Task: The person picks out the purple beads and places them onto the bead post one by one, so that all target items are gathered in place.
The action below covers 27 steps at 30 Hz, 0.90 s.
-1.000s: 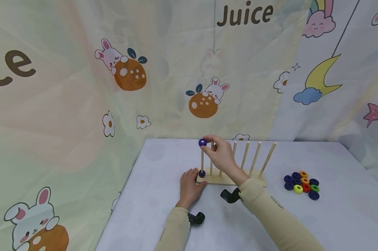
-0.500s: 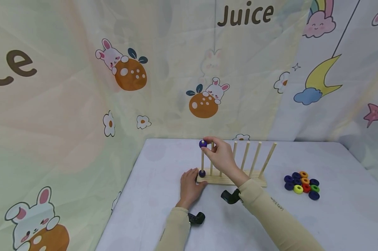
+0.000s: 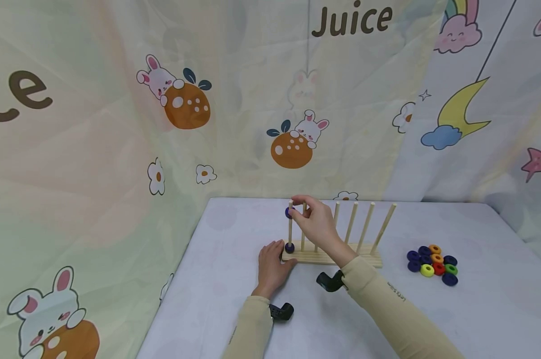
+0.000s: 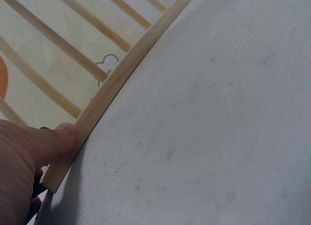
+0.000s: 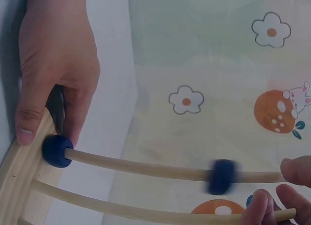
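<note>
A wooden peg rack (image 3: 310,257) with a row of upright pegs stands on the table. My left hand (image 3: 270,267) grips its left end, the thumb (image 4: 60,137) on the front edge and the fingers round the end. One dark blue bead (image 3: 289,248) sits at the foot of the leftmost peg. Higher on that same peg, a second blue bead (image 5: 222,177) shows blurred in the right wrist view, apart from the fingers. My right hand (image 3: 317,222) is at the top of this peg, thumb and fingertips parted around the tip with nothing held.
Right of the rack lies a cluster of loose beads: several dark blue ones (image 3: 450,279), two orange (image 3: 437,259), one red (image 3: 439,269), one yellow (image 3: 427,270) and one green (image 3: 451,269). A printed cloth (image 3: 234,149) hangs behind the white-covered table (image 3: 490,319).
My right hand has let go of the upper blue bead, which has slid a little down the leftmost peg. My left hand has stayed on the rack's end.
</note>
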### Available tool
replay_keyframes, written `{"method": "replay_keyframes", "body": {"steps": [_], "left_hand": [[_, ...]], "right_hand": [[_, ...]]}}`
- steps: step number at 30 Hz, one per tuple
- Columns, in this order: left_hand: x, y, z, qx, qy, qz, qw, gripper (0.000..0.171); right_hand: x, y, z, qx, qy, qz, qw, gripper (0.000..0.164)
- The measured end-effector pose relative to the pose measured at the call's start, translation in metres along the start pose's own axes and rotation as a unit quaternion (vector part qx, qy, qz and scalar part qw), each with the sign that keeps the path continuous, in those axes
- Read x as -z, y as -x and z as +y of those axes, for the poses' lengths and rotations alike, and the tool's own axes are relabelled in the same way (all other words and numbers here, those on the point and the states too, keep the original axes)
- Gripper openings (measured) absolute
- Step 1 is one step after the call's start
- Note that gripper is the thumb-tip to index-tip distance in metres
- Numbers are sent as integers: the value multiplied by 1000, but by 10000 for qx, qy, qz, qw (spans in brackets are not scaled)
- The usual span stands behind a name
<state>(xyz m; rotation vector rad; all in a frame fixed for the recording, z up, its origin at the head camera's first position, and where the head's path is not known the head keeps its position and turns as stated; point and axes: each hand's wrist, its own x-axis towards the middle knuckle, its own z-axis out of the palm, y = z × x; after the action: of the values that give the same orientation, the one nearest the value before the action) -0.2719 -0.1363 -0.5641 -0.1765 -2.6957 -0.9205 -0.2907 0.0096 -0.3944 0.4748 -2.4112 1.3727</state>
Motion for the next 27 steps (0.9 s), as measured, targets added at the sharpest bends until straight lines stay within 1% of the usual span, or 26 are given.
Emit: {"method": "replay_keyframes", "body": {"steps": [5,9,18,22,27], "left_hand": [[0,0,0,-40,13,-10,10000,66],[0,0,0,-42,27,-22,10000,66],[1,0,2,-86,71,46,9999,64],[2,0,3,-60,176,86,9998,58],[2,0,5,50,248,63,9997,53]], "right_hand": [[1,1,0,-25,-83,11,10000,28],[3,3,-2,37,-176,86,9998,27],[16,7,-10,326,-767,420,9956,22],[19,11,-9,376,-905,377,9945,18],[19,20,-1,173,-1012,207,9945,16]]}}
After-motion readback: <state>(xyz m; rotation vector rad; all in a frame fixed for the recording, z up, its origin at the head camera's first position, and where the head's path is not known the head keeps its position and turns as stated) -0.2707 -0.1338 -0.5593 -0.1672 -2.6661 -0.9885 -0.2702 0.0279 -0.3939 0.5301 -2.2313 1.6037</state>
